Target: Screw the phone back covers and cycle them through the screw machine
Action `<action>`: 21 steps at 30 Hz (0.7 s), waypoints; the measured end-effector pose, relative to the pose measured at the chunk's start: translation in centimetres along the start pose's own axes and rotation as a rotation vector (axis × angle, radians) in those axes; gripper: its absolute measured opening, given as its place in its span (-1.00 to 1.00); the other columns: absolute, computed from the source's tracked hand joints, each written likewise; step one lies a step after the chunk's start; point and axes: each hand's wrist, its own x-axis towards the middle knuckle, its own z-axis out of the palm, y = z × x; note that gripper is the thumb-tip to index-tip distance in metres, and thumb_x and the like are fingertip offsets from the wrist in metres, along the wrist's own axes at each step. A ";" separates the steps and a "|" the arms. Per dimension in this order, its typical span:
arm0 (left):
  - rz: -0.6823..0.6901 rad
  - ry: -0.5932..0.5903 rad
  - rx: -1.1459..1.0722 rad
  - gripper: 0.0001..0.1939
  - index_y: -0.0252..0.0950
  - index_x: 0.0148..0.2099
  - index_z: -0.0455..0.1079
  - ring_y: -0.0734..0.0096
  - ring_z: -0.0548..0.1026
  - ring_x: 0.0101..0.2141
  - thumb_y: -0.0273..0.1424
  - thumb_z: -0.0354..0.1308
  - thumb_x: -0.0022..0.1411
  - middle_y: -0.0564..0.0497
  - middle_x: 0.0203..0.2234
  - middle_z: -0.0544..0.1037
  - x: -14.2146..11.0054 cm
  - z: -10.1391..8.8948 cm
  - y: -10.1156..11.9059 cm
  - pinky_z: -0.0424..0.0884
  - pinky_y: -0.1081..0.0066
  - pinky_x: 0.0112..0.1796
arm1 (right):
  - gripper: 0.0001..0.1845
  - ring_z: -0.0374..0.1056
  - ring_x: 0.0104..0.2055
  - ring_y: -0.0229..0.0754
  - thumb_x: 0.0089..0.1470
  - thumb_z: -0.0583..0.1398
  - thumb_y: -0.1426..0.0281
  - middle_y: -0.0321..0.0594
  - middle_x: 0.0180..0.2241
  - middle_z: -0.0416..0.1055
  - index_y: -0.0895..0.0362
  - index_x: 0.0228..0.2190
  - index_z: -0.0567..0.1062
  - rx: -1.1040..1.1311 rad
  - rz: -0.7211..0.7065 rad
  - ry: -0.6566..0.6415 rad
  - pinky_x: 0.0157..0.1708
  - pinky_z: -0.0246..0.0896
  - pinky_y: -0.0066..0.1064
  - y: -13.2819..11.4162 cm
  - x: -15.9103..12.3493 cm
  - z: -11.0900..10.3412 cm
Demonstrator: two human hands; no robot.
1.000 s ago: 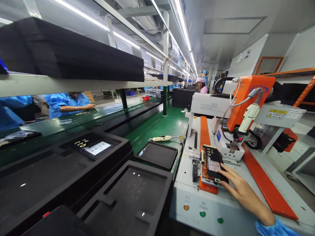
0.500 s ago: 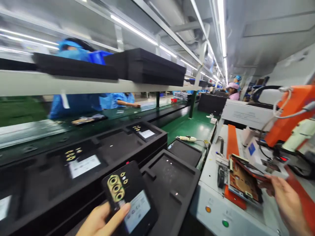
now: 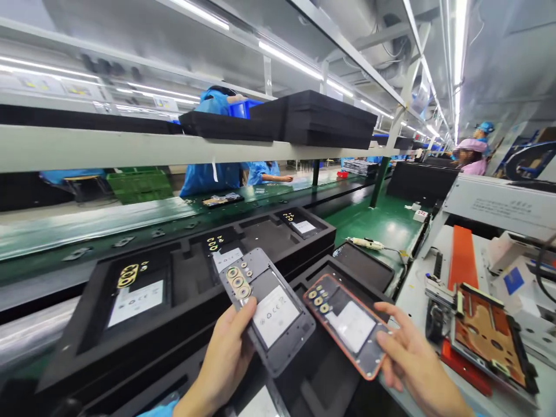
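My left hand (image 3: 226, 362) grips a grey phone back cover (image 3: 264, 307) with gold camera rings and a white label. My right hand (image 3: 412, 362) holds a second back cover (image 3: 347, 324), this one with an orange rim and a white label. Both covers hover side by side above black foam trays (image 3: 182, 272). To the right sits the orange-brown fixture plate (image 3: 489, 336) of a white machine, with no cover in it.
More back covers lie in the foam tray pockets (image 3: 134, 292). A green conveyor (image 3: 130, 217) runs behind, with people in blue coats across it. An electric screwdriver (image 3: 367, 242) lies on the green mat. A shelf holds stacked black trays (image 3: 321, 119).
My right hand lifted the orange-rimmed cover off the machine fixture and brought it left. My left hand came up with a grey cover. The camera swung left.
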 end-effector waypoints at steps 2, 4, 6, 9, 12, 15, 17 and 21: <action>-0.050 -0.067 -0.021 -0.28 -0.36 -0.20 0.40 0.35 0.45 -0.55 0.01 0.54 -0.28 0.04 -0.53 0.47 0.0 0.0 -0.3 0.38 0.50 -0.61 | -0.21 0.33 -0.70 -0.31 -0.01 0.32 -0.10 -0.38 -0.50 0.40 0.07 0.02 0.15 0.012 0.052 -0.194 -0.76 0.04 -0.62 1.2 0.9 1.8; -0.060 -0.116 -0.025 -0.30 -0.34 -0.21 0.37 0.48 0.37 -0.61 0.03 0.53 -0.22 0.11 -0.57 0.42 0.0 -0.1 -0.7 0.33 0.56 -0.64 | -0.24 0.42 -0.59 -0.27 0.00 0.32 -0.09 -0.31 -0.41 0.45 0.07 0.01 0.17 0.009 0.062 -0.341 -0.67 0.22 -0.56 2.2 1.1 2.2; -0.051 -0.138 -0.021 -0.30 -0.33 -0.22 0.35 0.53 0.33 -0.64 0.05 0.52 -0.21 0.13 -0.59 0.39 0.0 -0.2 -1.1 0.32 0.59 -0.67 | -0.29 0.51 -0.39 -0.21 0.10 0.29 -0.02 -0.21 -0.32 0.50 0.09 0.09 0.18 -0.056 0.048 -0.419 -0.39 0.41 -0.43 2.4 0.8 1.5; -0.066 -0.142 -0.025 -0.29 -0.32 -0.15 0.34 0.46 0.40 -0.60 0.04 0.50 -0.17 0.09 -0.53 0.44 -0.3 0.0 -1.3 0.39 0.55 -0.66 | -0.43 0.52 -0.17 -0.13 0.27 0.16 0.09 0.08 0.06 0.40 0.08 0.18 0.20 -0.213 -0.040 -0.425 -0.15 0.45 -0.27 1.8 0.0 0.1; -0.092 -0.193 -0.005 -0.33 -0.35 -0.11 0.33 0.42 0.44 -0.58 0.00 0.48 -0.08 0.04 -0.48 0.48 -0.9 0.6 -1.2 0.45 0.49 -0.63 | -0.62 0.51 -0.09 -0.07 0.32 0.09 0.28 0.09 0.32 0.06 0.03 0.14 0.30 -0.496 -0.369 -0.247 -0.17 0.52 -0.21 0.6 -0.4 0.2; -0.114 -0.248 0.033 -0.34 -0.37 -0.09 0.33 0.33 0.48 -0.56 -0.01 0.45 -0.04 -0.03 -0.43 0.52 -1.8 1.1 -1.3 0.46 0.45 -0.62 | -0.57 0.35 0.14 0.10 0.22 0.13 0.44 0.11 0.22 0.25 0.13 0.12 0.36 -0.938 -0.982 -0.120 0.01 0.42 -0.09 -0.5 -0.1 2.7; -0.132 -0.260 0.052 -0.33 -0.36 -0.06 0.36 0.24 0.53 -0.46 -0.01 0.45 -0.04 -0.09 -0.36 0.55 -2.3 1.1 -1.6 0.47 0.46 -0.58 | -0.64 0.27 0.19 0.15 0.20 0.12 0.49 0.09 0.11 0.38 0.20 0.03 0.45 -1.120 -1.333 -0.116 0.08 0.34 -0.03 -1.0 0.3 5.0; -0.045 -0.243 0.167 -0.36 -0.32 -0.11 0.46 0.03 0.56 -0.22 0.07 0.42 -0.05 -0.15 -0.27 0.58 -2.8 0.0 -2.5 0.58 0.30 -0.28 | -0.78 0.46 0.01 0.01 0.24 0.11 0.54 -0.02 -0.08 0.53 0.26 -0.16 0.55 -1.172 -1.604 -0.047 0.06 0.37 -0.23 -1.5 0.8 7.6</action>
